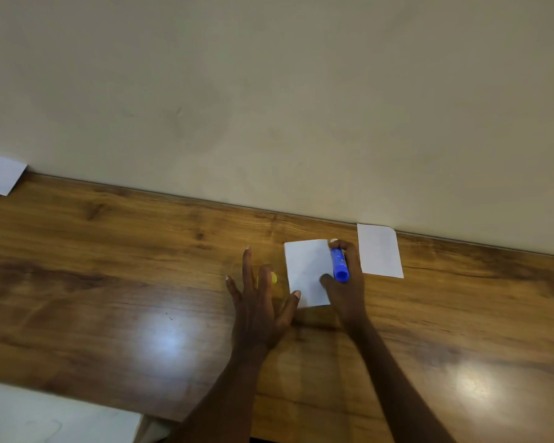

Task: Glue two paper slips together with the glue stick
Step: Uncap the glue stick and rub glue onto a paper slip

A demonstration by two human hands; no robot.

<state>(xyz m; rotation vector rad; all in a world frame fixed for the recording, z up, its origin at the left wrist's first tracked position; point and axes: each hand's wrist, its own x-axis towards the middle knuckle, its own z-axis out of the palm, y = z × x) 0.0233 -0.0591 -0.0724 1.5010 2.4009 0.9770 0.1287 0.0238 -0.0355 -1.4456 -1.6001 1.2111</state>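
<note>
A white paper slip (306,270) lies flat on the wooden table (141,266). My right hand (346,282) grips a blue glue stick (339,263) and holds it tilted along the slip's right edge, its pale tip at the slip's far right corner. My left hand (258,298) lies spread on the table, its thumb pressing the slip's near left corner. A yellow cap (273,278) shows partly behind the left fingers. A second white slip (379,251) lies to the right, against the wall.
A beige wall (269,91) rises directly behind the table. Another white paper (0,174) leans at the far left by the wall. A white surface (45,414) sits below the table's near left edge.
</note>
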